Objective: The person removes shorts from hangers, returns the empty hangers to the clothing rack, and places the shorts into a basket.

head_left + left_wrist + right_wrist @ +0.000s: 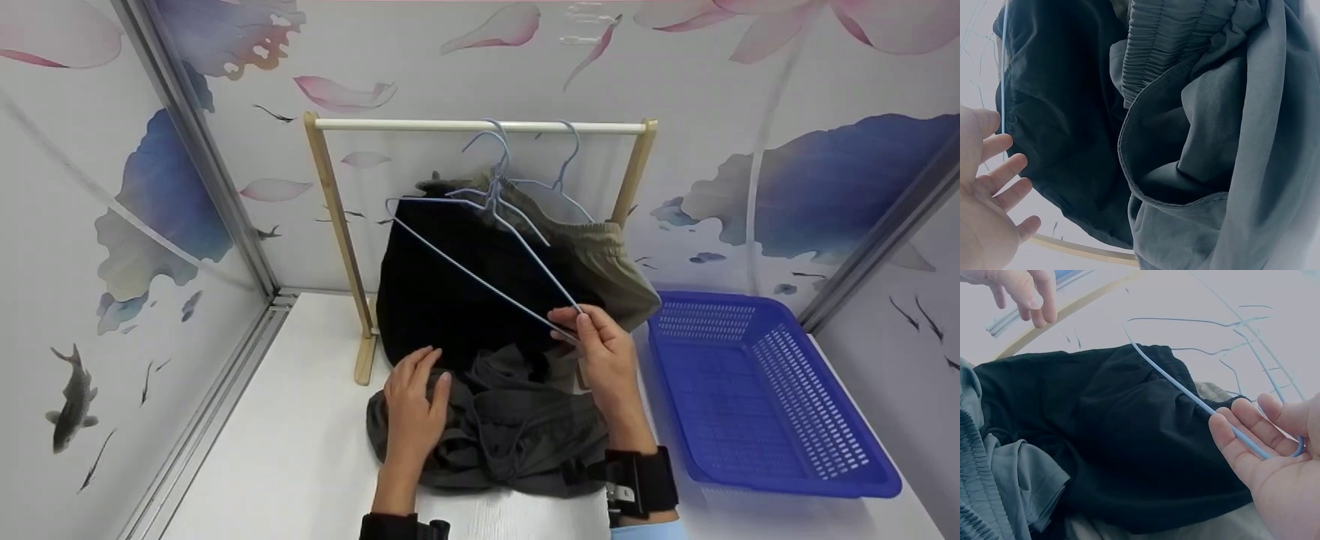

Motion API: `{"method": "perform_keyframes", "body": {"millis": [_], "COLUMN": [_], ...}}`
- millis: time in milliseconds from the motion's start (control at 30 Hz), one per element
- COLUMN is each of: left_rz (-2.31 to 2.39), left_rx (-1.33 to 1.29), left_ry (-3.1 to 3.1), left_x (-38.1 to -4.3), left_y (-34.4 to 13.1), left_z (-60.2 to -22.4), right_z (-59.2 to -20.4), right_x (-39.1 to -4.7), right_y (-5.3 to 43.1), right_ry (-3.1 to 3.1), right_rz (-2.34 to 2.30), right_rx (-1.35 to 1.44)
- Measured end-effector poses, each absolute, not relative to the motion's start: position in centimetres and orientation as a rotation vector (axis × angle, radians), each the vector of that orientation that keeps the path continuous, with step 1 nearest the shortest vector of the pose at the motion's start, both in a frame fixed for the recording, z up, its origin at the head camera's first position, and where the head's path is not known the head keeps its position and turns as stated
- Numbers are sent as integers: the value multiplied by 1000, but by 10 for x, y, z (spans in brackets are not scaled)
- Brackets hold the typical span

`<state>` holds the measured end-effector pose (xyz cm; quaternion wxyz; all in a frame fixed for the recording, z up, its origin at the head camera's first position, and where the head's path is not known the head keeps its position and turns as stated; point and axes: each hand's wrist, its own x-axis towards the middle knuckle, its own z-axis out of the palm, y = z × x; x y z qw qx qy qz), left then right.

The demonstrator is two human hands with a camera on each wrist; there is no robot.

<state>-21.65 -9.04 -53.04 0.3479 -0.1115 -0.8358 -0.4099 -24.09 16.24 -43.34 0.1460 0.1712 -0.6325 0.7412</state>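
My right hand [604, 352] pinches one end of a light blue wire clothes hanger [465, 264], its thumb and fingers about the wire in the right wrist view. The hanger carries no garment, and its hook shows just below the rail. Behind it hang black shorts [450, 277] and khaki shorts [611, 255]. Crumpled dark grey trousers or shorts [517, 427] with an elastic waistband [1168, 34] lie on the table in front. Over their left side is my left hand [416, 409], fingers loosely spread and holding nothing; whether it touches the cloth is unclear.
A small wooden rack with a white rail [405, 125] stands at the back of the white table [277, 450]. Another blue hanger [566, 161] hooks over the rail at right. A blue perforated plastic basket [742, 397] sits on the right. Printed panels enclose the table.
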Motion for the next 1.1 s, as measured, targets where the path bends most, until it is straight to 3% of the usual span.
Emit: {"method": "perform_keyframes", "body": {"millis": [1100], "left_rz": [-878], "left_rx": [-359], "left_ry": [-2269], "left_x": [-228], "left_y": [-87], "left_z": [-526], "right_z": [-394], "right_x": [-270], "right_y": [132], "right_ry": [-1838], "right_rz": [2159], "right_rx": [406]}}
